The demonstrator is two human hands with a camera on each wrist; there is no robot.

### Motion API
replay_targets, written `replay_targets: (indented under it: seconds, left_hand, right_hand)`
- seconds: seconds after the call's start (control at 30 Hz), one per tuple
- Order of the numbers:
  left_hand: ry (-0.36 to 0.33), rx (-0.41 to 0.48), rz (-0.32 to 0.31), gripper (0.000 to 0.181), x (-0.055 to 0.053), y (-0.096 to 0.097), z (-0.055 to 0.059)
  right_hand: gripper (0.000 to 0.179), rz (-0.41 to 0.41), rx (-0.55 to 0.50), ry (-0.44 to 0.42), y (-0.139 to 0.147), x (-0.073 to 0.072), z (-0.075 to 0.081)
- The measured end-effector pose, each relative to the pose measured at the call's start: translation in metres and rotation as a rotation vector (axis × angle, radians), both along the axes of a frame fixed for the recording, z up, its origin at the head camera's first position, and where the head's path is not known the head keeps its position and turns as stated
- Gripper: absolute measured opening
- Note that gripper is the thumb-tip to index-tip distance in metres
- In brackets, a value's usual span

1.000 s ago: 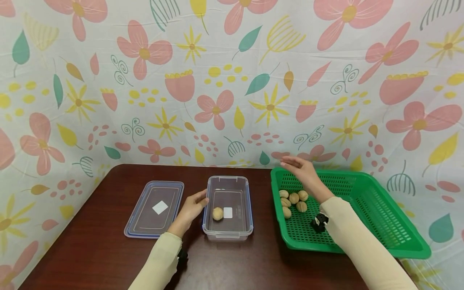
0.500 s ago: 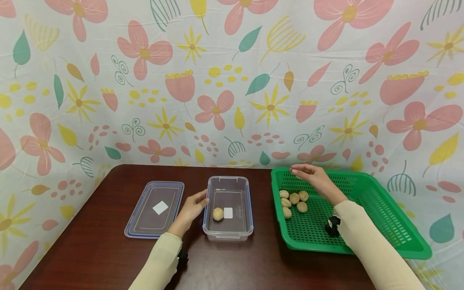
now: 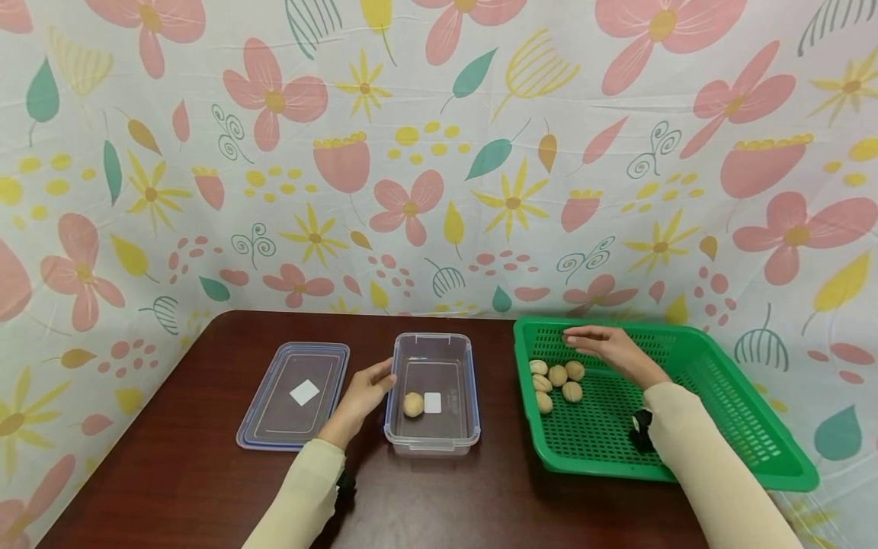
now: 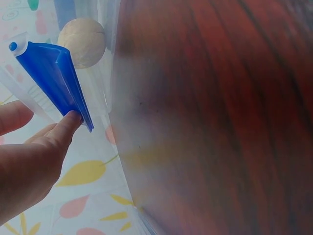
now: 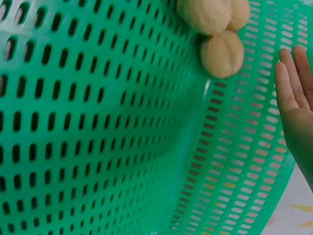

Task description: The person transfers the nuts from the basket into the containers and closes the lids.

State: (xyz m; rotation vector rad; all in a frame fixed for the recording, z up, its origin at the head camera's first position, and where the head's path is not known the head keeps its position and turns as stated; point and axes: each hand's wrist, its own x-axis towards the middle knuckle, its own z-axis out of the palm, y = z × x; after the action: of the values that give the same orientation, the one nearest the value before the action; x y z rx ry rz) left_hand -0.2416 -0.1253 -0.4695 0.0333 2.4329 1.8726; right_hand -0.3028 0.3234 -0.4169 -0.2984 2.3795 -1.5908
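Observation:
A clear plastic food container (image 3: 435,442) with blue side clasps (image 4: 54,78) stands lidless on the table, and one walnut (image 3: 413,405) lies in it. My left hand (image 3: 361,396) holds its left side, thumb at the rim and fingertips on the blue clasp. Several walnuts (image 3: 572,392) cluster at the left end of a green perforated basket (image 3: 549,455). Over the back of this basket hovers my right hand (image 3: 615,352), fingers extended and nothing in it. The right wrist view shows its fingers (image 5: 293,83) apart from the walnuts.
Left of the left hand lies the flat clear lid (image 3: 274,415) with a blue seal and a white label. A floral cloth (image 3: 439,152) hangs behind the dark brown table (image 3: 171,404). The basket overhangs the table's right side.
My right hand has moved right and downward over the basket, from its back left corner. The left hand, container and walnuts stay where they were.

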Motion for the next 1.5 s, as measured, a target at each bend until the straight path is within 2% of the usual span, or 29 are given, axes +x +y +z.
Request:
replay_targets:
  seconds: [0.3,0.7,0.93,1.17,1.5]
  left_hand:
    - [-0.015,-0.011,0.012,0.044,-0.001,0.001,0.000]
    - [-0.023,-0.011,0.015,0.044,0.002,0.002,0.001]
    - [-0.021,-0.011,0.010,0.044,0.002,0.002,0.001]
    - [-0.009,-0.014,0.007,0.044,0.001,0.001,0.001]
    - [-0.003,-0.007,0.012,0.043,0.000,0.001,0.000]
  right_hand:
    - [0.057,0.008,0.088,-0.043,0.015,-0.001,-0.010]
    - [0.054,0.008,0.102,-0.106,0.024,0.000,-0.022]
    - [0.052,0.053,0.149,-0.121,0.025,0.003,-0.025]
    - [0.057,0.083,0.182,-0.161,0.025,0.001,-0.030]
    - [0.059,0.048,0.244,-0.156,0.024,0.000,-0.036]
